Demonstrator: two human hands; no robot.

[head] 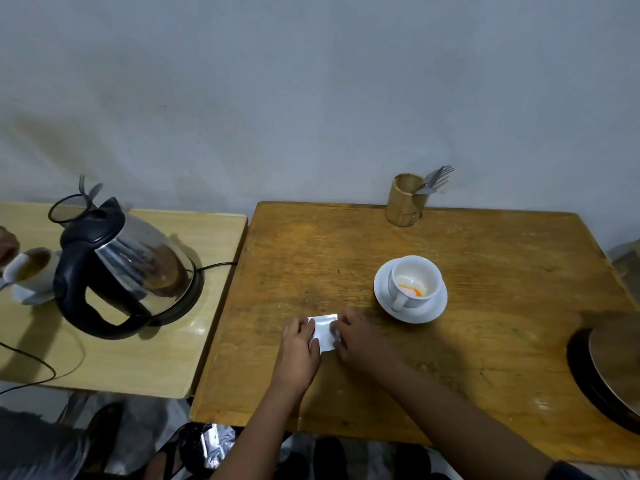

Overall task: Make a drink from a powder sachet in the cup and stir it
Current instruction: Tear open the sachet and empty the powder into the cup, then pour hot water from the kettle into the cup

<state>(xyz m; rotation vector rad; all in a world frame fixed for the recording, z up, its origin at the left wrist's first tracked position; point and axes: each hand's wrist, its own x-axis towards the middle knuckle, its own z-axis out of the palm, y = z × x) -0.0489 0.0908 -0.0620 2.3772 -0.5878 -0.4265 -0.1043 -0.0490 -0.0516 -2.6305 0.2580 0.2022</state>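
Both hands pinch the sachet (325, 332) flat on the table, left hand (300, 351) and right hand (360, 341) gripping opposite edges, so fold it firmly aside before reaching past the fingertips to the powdered cup (414, 282) and then the far kettle (117, 265).

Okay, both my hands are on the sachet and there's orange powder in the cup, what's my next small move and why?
Probably let go of the sachet and reach for the kettle on the side table: the cup on its saucer shows only orange powder, no water visible, and both the left hand and right hand hold the sachet.
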